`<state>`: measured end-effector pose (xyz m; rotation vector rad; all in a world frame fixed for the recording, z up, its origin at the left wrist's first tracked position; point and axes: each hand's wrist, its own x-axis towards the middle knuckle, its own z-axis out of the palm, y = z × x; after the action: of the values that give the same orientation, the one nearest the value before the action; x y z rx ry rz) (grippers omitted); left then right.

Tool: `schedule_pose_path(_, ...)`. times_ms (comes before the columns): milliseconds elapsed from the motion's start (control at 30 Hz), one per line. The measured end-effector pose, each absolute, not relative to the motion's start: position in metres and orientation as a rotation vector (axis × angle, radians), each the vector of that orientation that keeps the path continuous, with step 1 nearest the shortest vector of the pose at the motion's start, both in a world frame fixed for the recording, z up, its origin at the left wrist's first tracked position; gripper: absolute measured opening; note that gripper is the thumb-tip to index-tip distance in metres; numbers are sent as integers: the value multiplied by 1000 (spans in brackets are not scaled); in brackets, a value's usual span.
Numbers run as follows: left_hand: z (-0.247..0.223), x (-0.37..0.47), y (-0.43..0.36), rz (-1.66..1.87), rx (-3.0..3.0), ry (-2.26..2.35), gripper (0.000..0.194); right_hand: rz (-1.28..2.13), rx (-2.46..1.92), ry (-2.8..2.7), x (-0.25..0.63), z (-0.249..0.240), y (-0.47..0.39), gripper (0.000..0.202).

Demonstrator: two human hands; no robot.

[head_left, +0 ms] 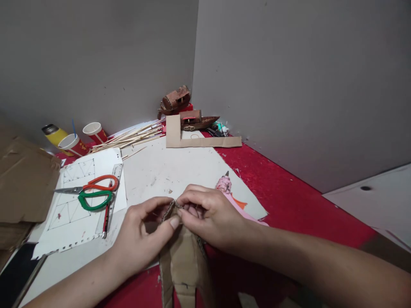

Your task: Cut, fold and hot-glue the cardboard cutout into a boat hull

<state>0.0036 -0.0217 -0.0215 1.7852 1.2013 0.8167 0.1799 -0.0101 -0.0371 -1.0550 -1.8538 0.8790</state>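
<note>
A folded brown cardboard piece [186, 265] hangs at the bottom centre, its narrow tip pointing away from me. My left hand [144, 231] pinches the left edge of that tip between thumb and fingers. From the right, my right hand [208, 214] pinches the same tip, its fingertips close beside those of the left. Just beyond the right hand lies a pink glue gun [224, 184] with a dark nozzle, an orange part [239, 202] next to it. The inside of the fold is partly hidden by my fingers.
Scissors [96, 192], a ruler and a pencil lie on paper drawings at left. Behind are paper cups [73, 145], a yellow bottle [54, 134], thin sticks [131, 137], an L-shaped cardboard [173, 131] and model boats [199, 122]. Cardboard [27, 184] stands far left; grey walls enclose the back.
</note>
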Motion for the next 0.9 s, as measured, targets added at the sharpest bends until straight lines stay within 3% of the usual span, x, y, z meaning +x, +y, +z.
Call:
schedule_pose_path(233,-23,0,-24,1025,2079,1302,10,890,-1075,-1875,179,-36,-13,9)
schedule_pose_path(900,-26,0,-30,962,2040,1272,9,849,-946,-1894,177,-39,-16,13)
